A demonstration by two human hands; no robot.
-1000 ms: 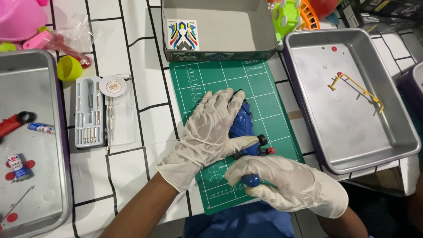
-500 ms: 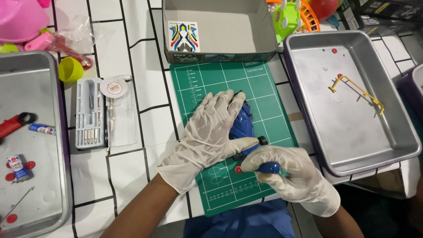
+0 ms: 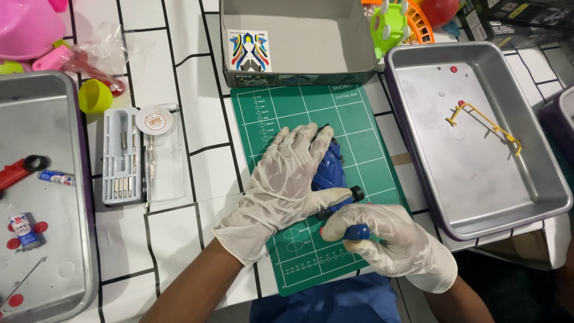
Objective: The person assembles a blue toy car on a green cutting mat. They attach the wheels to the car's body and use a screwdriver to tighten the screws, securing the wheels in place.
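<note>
Blue toy car (image 3: 330,170) sits mid green cutting mat (image 3: 359,128), pinned under your flat, spread-fingered left hand (image 3: 287,182). Right hand (image 3: 388,242) is fisted round the blue-handled screwdriver (image 3: 357,232); keep it upright, press down steadily, turn slowly.

Both hands wear thin, matt white rubber gloves, the left hand (image 3: 287,185) and the right hand (image 3: 388,242). The blue toy (image 3: 330,169) looks like glossy plastic. The green cutting mat (image 3: 359,128) is matt and smooth. The right tray (image 3: 526,206) is brushed metal.
</note>
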